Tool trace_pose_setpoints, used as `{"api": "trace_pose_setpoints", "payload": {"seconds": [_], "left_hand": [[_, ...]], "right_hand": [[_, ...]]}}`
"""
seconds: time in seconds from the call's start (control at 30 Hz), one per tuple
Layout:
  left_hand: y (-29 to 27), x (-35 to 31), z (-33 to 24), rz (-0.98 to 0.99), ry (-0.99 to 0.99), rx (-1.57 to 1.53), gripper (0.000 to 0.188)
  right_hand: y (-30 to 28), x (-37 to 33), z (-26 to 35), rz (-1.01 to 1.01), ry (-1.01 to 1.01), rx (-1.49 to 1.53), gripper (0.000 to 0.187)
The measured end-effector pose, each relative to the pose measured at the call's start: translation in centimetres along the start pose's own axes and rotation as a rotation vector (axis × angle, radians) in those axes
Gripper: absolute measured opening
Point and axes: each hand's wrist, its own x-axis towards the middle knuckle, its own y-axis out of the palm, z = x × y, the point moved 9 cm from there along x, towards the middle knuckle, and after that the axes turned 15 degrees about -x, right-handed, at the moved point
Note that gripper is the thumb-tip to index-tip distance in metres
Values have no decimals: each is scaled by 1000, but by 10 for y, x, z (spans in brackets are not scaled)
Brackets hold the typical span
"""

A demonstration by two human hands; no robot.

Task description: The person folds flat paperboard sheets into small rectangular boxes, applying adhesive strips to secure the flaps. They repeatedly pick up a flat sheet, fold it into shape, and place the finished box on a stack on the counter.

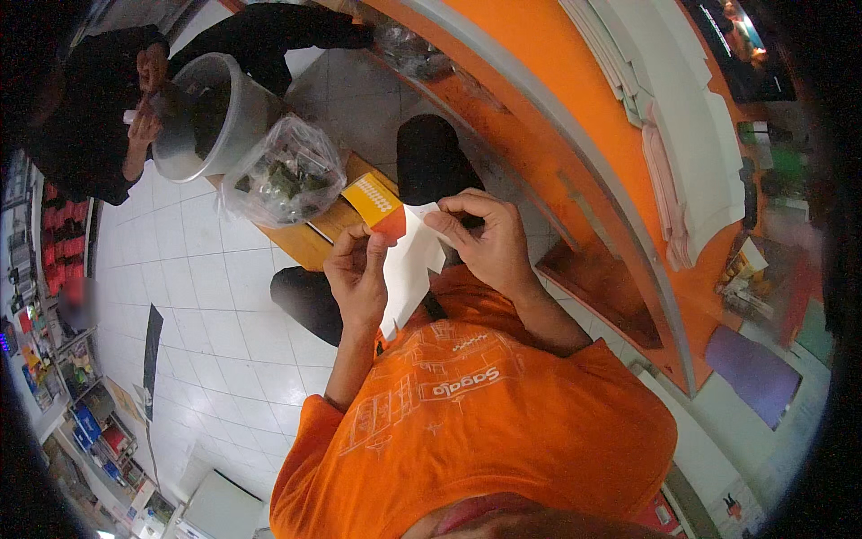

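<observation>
In front of my chest I hold up a cardboard sheet (410,279) with a plain white inner face and creased, notched edges. Its upper left part is a printed yellow and orange panel (373,199). My left hand (357,274) pinches the lower edge of that panel between thumb and fingers. At the sheet's upper right edge, my right hand (485,235) grips a white flap, with the fingers curled and the thumb pressed to it. The lower end of the sheet hangs near my orange shirt.
Past my knees stands a wooden bench (334,218) bearing a clear plastic bag (285,171) of dark green pieces. A translucent bucket (235,112) is beside it, near a co-worker's hands (144,126). On the right, an orange counter (539,54) curves by, with stacked white sheets (700,135).
</observation>
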Motion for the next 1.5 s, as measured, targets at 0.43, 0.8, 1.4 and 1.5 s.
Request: {"api": "trace_pose_setpoints", "payload": {"seconds": [0.43, 0.8, 1.4, 1.5], "left_hand": [[18, -10, 3, 130, 120, 52, 16], [19, -12, -2, 141, 98, 35, 13], [-28, 2, 33, 134, -6, 261, 19], [9, 4, 22, 77, -87, -118, 15]], "right_hand": [[3, -22, 20, 30, -67, -114, 15], [0, -24, 47, -78, -301, -268, 13], [-6, -24, 57, -138, -417, -180, 23], [-8, -18, 44, -96, -269, -237, 30]]}}
